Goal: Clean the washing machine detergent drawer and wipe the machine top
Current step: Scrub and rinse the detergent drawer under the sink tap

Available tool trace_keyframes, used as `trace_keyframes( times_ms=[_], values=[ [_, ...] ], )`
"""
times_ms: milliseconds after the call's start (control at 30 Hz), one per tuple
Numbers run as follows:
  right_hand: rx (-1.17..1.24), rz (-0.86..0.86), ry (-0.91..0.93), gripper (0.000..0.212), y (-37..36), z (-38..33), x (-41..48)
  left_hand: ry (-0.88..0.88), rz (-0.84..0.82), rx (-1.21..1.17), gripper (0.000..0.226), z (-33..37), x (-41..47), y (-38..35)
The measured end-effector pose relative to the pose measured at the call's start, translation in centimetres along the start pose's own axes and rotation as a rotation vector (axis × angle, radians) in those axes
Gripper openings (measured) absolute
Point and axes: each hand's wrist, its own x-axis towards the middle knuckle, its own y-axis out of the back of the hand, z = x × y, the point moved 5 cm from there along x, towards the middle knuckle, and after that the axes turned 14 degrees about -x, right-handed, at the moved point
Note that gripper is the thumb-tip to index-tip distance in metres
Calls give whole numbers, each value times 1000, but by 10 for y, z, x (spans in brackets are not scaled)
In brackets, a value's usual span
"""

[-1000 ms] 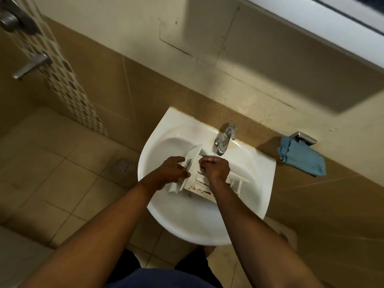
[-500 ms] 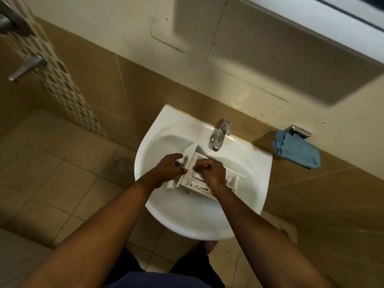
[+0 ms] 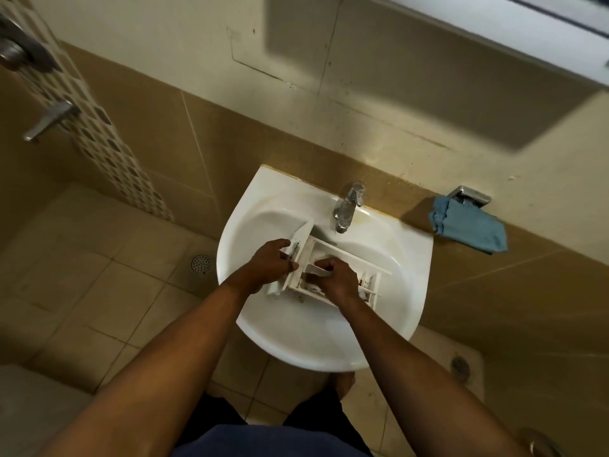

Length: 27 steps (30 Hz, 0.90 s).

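We stand over the white sink (image 3: 296, 338), and the detergent drawer (image 3: 333, 249) lies inside its basin, just below the faucet (image 3: 347, 207), which sits at twelve o'clock on the rim. The drawer runs across the bowl from about nine o'clock toward three, with its front panel tipped up at the nine o'clock end. Dark grime shows in the compartments near three o'clock and along the drawer's near edge.

Our left hand (image 3: 268, 265) clasps the front panel, thumb on the side facing us and fingers wrapped over its outer face, steadying the drawer. Our right hand (image 3: 339, 280) is down among the middle compartments, its fingers curled tight around a small white piece (image 3: 318, 270). The view is too soft for us to say whether that piece is a tool or part of the drawer itself.

A blue cloth (image 3: 468, 227) hangs from a chrome holder (image 3: 469, 196) on the wall, at about two o'clock from the basin and well apart from it. A round floor drain (image 3: 201, 263) sits in the tiles at nine o'clock, just beside the sink's edge. A metal lever handle (image 3: 49, 122) juts from the mosaic strip far off toward ten o'clock.
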Motion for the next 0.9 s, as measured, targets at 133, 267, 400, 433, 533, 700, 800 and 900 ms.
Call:
trace_keyframes(
  times_ms=[133, 267, 400, 433, 533, 700, 800, 900],
  values=[
    [-65, -84, 0, 66, -3, -2, -2, -2, -2, -10, 74, -1, 0, 0],
    [-75, -117, 58, 65, 2, -9, 8, -7, -11, -16, 76, 0, 1, 0],
    [-296, -123, 208, 58, 15, -2, 12, 11, -34, -58, 76, 0, 0, 1],
    [-223, -117, 214, 51, 20, 4, 16, 16, -39, -59, 76, 0, -1, 1],
    [295, -21, 71, 20, 39, 19, 22, 20, -40, -62, 76, 1, -2, 2],
    [950, -35, -202, 16, 60, -5, 39, 18, -38, -49, 74, 2, -2, 1],
    [1290, -142, -278, 25, 52, -18, 48, 4, -24, -39, 72, 2, -1, -1],
    [1469, -250, -315, 33, 38, -21, 48, -1, -10, -43, 71, 0, -2, 0]
  ],
)
